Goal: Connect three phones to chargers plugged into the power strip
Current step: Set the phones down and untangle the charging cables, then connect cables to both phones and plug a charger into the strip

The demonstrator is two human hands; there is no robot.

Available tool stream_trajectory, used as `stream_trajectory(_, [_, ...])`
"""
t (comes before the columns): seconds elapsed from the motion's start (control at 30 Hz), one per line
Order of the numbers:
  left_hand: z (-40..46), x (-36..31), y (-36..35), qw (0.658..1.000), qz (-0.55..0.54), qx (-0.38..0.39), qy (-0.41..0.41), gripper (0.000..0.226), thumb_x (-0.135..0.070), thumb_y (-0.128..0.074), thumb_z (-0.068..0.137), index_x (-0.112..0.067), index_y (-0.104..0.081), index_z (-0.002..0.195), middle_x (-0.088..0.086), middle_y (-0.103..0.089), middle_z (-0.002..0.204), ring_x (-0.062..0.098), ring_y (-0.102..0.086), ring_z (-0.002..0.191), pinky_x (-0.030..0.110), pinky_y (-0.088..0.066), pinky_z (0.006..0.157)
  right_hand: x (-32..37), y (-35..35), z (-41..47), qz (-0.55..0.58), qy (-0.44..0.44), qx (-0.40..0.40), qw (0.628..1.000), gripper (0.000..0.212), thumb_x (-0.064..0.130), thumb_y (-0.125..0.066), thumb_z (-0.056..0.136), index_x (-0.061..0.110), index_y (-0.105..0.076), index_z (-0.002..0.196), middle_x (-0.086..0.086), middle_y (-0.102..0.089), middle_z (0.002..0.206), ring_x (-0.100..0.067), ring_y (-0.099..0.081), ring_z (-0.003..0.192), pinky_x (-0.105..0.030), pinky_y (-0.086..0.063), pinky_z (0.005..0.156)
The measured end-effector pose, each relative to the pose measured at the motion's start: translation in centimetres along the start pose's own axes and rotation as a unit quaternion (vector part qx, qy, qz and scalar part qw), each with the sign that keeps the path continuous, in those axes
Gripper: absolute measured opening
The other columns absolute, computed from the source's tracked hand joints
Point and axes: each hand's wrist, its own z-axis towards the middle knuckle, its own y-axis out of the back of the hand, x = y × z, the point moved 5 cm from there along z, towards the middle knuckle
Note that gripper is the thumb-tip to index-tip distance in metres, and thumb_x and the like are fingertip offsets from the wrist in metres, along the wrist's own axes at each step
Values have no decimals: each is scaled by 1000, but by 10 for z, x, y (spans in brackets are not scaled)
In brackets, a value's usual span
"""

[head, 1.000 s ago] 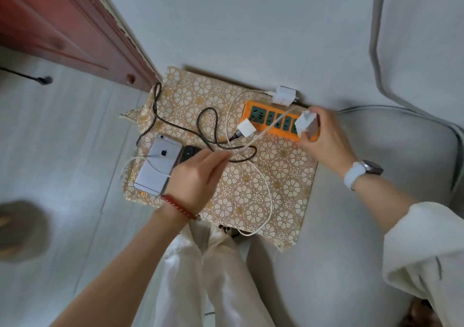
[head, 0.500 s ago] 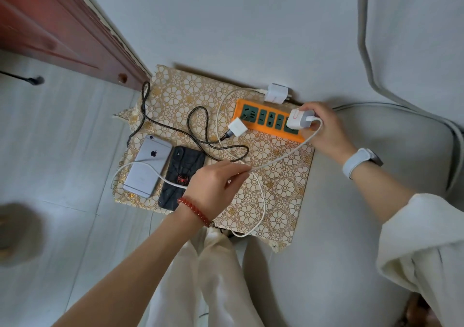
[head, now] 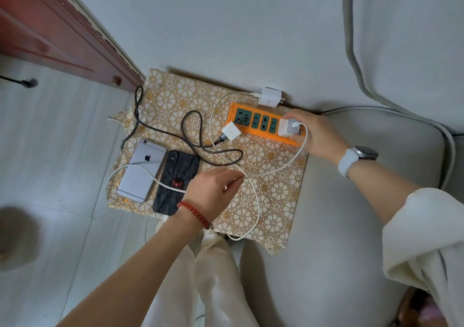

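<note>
1. The right hand [head: 315, 135] is curled round a white charger block [head: 288, 127] at the right end of the orange power strip [head: 253, 115], with its fingers wrapped over that end of the strip. Whether the prongs are fully seated cannot be told from here.

2. The left hand [head: 209, 188] pinches the white cable [head: 281, 168] that runs from that block — thumb and forefinger closed on it near the middle of the patterned cloth [head: 276, 201]. The two hands are apart, joined only by this cable.

3. The relation that matters next: the phones lie to the left of the left hand, well away from the right. The black phone [head: 175, 176] with the red spider case is just beside the left wrist; the silver phone [head: 141, 168] lies face down at its far side, touching or nearly so. A third phone is not seen.

4. Both phones have their long axes running roughly toward and away from the person, tilted a little, with the near ends at the cloth's front edge. The charging ports cannot be made out.

5. The left hand is plainly the nearer one, so it probably carries the cable's free end to a phone — though which white strand ends where is hard to trace, since one loops across both phones.

6. Two more chargers lie unplugged: a white one [head: 232, 131] with a black braided cable [head: 190, 135] beside the strip, and another white block [head: 270, 97] behind it.
</note>
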Motion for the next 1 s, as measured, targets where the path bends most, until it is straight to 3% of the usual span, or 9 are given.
stream_trajectory(0.2, [-6,9,-2,999,9,10,33,17,-21,-59,86,-12,-71,95,5,-71,83,22,-64,73,40,-56,64,5,-6,6,-18,-14,10,1000,47,10,-66,80,14,-53,126,-14,-61,122,-28,-59,108,-34,-47,88])
stream_trajectory(0.4, [-2,14,-1,998,0,19,52,18,-23,-59,86,-13,-70,96,3,-71,87,18,-65,79,40,-56,71,2,-5,7,-67,-21,0,998,44,16,-66,81,20,-54,123,-11,-65,118,-29,-61,104,-39,-53,79])
stream_trajectory(0.53, [-3,15,2,998,-7,29,64,18,-25,-58,86,-13,-70,95,3,-71,90,18,-65,82,40,-55,74,2,-5,6,-127,-19,-24,991,42,22,-66,82,27,-54,122,-4,-67,114,-28,-63,100,-27,-43,65])
stream_trajectory(0.67, [-10,25,8,993,35,67,90,24,-38,-52,88,-20,-68,93,-5,-69,90,6,-57,74,28,-53,69,5,-2,6,-168,-49,-26,984,41,23,-63,84,31,-52,122,-5,-68,112,-30,-63,97,-27,-39,65])
stream_trajectory(0.73, [-19,38,14,987,68,88,114,28,-41,-47,89,-21,-66,94,-6,-65,88,5,-55,73,25,-51,65,11,-3,9,-197,-52,13,979,41,22,-61,85,29,-50,124,-7,-67,112,-32,-62,96,-31,-43,66])
stream_trajectory(0.8, [-31,53,22,981,86,104,142,29,-39,-43,91,-21,-65,94,-5,-64,89,8,-55,75,25,-49,66,19,-2,12,-204,-53,77,974,50,10,-58,84,26,-43,128,-9,-61,119,-31,-59,99,-36,-48,70])
stream_trajectory(0.87, [-43,66,30,972,109,132,162,28,-35,-42,92,-19,-65,91,0,-64,91,12,-55,77,26,-46,67,26,1,5,-220,-53,145,963,67,-5,-54,79,24,-31,136,-12,-45,136,-30,-48,118,-43,-49,84])
stream_trajectory(0.93, [-55,77,39,959,152,151,184,27,-30,-41,93,-16,-63,94,5,-63,94,18,-57,81,30,-47,69,41,4,-9,-269,-16,152,951,74,-8,-53,77,21,-26,140,-10,-28,150,-28,-29,136,-48,-34,106])
stream_trajectory(1.0, [-64,84,50,948,182,152,211,25,-27,-40,92,-15,-61,93,7,-62,96,23,-58,83,33,-50,69,66,-1,-26,-271,37,133,953,63,-8,-51,77,20,-41,133,-6,-38,145,-27,-30,134,-49,-22,112])
